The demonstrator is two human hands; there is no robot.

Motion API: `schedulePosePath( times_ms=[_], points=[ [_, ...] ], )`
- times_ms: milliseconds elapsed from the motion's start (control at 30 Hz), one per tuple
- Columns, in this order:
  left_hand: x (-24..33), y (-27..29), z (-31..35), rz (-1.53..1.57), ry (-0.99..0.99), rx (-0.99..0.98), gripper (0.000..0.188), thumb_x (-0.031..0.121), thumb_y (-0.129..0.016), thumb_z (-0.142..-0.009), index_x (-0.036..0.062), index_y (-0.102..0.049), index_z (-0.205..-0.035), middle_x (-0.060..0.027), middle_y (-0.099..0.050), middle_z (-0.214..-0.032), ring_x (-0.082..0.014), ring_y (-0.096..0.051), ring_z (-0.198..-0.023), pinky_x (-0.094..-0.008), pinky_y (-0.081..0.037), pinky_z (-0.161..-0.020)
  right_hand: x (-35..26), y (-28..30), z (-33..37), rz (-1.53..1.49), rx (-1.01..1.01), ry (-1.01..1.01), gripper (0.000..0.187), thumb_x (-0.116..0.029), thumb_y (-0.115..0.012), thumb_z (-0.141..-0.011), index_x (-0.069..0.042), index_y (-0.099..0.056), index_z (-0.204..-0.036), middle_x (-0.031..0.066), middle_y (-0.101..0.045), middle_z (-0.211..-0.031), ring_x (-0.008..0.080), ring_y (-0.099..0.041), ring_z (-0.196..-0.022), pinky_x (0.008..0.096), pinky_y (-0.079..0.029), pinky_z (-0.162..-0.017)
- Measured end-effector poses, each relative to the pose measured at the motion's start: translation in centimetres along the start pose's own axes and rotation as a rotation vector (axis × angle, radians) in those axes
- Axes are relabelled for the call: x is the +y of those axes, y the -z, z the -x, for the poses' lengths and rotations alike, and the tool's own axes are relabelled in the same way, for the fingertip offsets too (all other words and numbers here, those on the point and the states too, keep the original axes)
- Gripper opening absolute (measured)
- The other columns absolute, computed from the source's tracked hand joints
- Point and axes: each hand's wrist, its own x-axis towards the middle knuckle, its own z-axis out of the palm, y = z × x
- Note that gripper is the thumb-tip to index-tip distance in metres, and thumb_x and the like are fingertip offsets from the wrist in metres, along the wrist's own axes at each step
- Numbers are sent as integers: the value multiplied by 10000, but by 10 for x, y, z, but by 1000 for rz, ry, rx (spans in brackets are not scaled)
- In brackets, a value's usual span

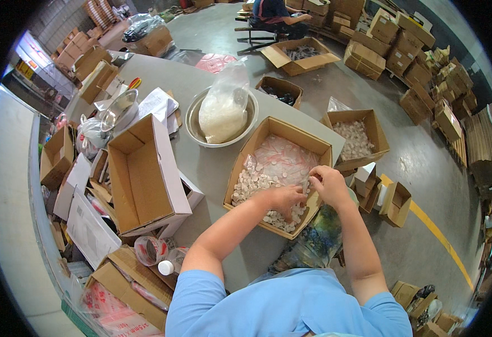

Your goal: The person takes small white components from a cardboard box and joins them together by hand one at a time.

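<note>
A cardboard box (pixel 236 178) on the grey table in front of me holds many small white round pieces (pixel 254 182) and a pile of clear plastic bags with red stripes (pixel 288 157). My left hand (pixel 287 201) is low inside the box over the white pieces, its fingers curled and partly hidden. At the box's right side, my right hand (pixel 329 184) pinches what looks like a small clear plastic bag (pixel 306 184). The two hands are close together, with that bag between them.
A metal bowl (pixel 191 115) with a bag of white material stands beyond the box. To the left is a cardboard carton (pixel 139 185). An open box of clear pieces (pixel 352 137) stands at right. A co-worker (pixel 277 17) sits far off near stacked boxes (pixel 383 28).
</note>
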Motion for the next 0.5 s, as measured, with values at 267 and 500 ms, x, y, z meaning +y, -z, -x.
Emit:
schedulePosePath(
  times_ms=[267, 500],
  points=[
    [-27, 15, -1, 246, 44, 181, 106, 109, -677, -780, 5, -654, -787, -130, -597, -907, -280, -580, -855, -345, -469, -743, 0, -6, 5, 298, -210, 129, 147, -152, -621, -763, -66, -647, -879, 133, -635, -838, 308, -617, -812, 412, -494, -709],
    [-32, 45, 19, 1012, 198, 605, 151, 100, -644, -840, -22, -595, -914, -61, -606, -878, -127, -595, -778, -265, -506, -676, -25, -46, 9, 489, -688, 59, 299, -147, -661, -676, -108, -644, -972, 144, -656, -924, 301, -635, -895, 406, -509, -766]
  ],
)
